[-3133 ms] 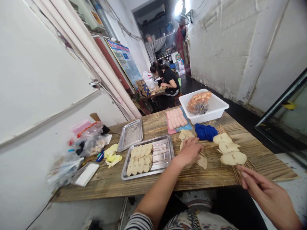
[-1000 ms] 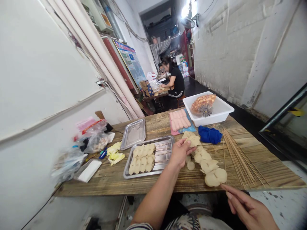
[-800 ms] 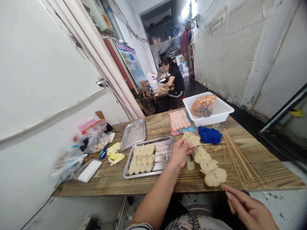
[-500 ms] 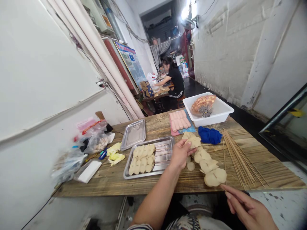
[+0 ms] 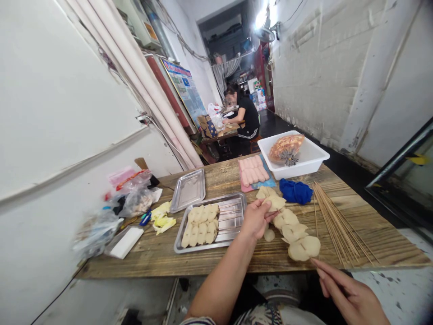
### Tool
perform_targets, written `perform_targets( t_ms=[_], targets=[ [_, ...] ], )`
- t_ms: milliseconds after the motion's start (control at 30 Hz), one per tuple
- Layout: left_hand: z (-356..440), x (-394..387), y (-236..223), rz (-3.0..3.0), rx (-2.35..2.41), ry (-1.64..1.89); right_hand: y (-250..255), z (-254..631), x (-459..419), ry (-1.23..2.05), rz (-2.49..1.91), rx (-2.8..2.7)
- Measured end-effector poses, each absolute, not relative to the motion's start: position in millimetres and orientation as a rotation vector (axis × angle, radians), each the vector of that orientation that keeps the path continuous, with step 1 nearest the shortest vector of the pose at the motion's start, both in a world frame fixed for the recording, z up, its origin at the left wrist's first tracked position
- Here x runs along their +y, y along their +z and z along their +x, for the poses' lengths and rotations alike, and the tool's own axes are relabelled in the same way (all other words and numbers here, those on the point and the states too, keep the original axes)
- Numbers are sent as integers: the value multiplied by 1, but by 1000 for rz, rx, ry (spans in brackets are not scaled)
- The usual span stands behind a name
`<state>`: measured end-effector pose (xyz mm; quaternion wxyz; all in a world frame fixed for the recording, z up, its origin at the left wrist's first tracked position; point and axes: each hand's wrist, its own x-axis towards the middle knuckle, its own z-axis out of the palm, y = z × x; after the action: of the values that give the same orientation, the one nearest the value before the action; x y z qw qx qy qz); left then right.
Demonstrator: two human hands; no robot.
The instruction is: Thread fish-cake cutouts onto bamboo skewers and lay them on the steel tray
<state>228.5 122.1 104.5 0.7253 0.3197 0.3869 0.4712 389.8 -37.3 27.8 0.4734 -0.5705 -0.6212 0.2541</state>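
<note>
My right hand (image 5: 352, 289) pinches the near end of a thin wooden skewer, its fingers closed. Along that skewer runs a row of pale, thin potato slices (image 5: 304, 248), overlapping in clusters. Toward the far end, my left hand (image 5: 255, 219) is closed on a potato slice (image 5: 273, 202), thumb on top; the skewer's tip is hidden there. More pale slices (image 5: 265, 192) show just beyond my left fingers, and a small loose slice (image 5: 269, 235) lies on the table beside the hand. To the left, a metal tray (image 5: 210, 247) holds several finished skewers of slices (image 5: 199, 232).
Bare skewers (image 5: 338, 225) lie fanned at right, near a blue cloth (image 5: 296, 192). Behind are packaged pink sausages (image 5: 253, 171) and a white tub (image 5: 314, 158) with a bag inside. A second metal tray (image 5: 188, 190) and plastic bags (image 5: 135, 201) sit left. Another person (image 5: 248, 113) sits farther back.
The slice in my left fingers has shifted slightly toward me and to the right along the skewer. My right hand is almost still. The person behind has moved their arm and head a little.
</note>
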Motion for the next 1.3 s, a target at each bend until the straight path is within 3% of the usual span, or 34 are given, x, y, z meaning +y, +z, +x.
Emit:
perform_targets(
  t_ms=[900, 1300],
  targets=[
    [230, 120, 109, 675, 837, 938, 25, 396, -35, 548, -1428, -1556],
    [237, 118, 105, 767, 931, 1073, 34, 399, -30, 548, -1454, -1522]
  ],
)
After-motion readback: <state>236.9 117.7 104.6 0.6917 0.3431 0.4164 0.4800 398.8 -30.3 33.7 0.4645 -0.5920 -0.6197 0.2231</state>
